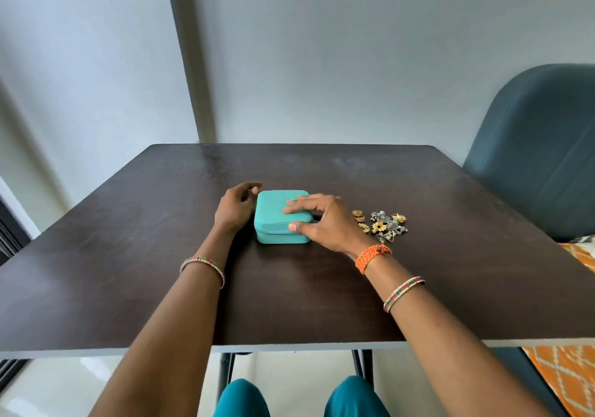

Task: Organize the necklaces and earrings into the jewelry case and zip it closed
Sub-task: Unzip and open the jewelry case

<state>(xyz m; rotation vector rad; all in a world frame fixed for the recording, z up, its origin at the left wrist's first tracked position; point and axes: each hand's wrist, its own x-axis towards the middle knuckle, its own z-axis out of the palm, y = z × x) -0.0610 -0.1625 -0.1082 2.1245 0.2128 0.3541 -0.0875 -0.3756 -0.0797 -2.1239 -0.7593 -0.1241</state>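
- Teal-clad knees [241, 399] occupy the bottom centre of the frame, nearest the camera; the person sits at the table [161, 271], both forearms reaching forward over its near edge.
- Right hand [317, 220]: fingers spread and nearly straight, fingertips [288, 209] resting on the lid, thumb [294, 226] pressing the front wall at the zipper seam. Judgement: this hold steadies the case while the zipper pull is located.
- Left hand [236, 204]: fingers loosely curled, holding nothing, just beside the left wall of the case; contact cannot be confirmed. Judgement: it is positioned to brace the case against sliding.
- Jewelry case [278, 223]: teal, lid down, appears zipped; located at the centre of the frame, on the table.
- Jewelry pile [381, 225]: gold and silver pieces heaped right of centre, near the case, behind the right wrist. Judgement: it is kept close for short transfers; none is packed yet.
- Orange wristband [373, 255] and bangles mark the wrists; a blue chair [541, 146] stands at the right edge.
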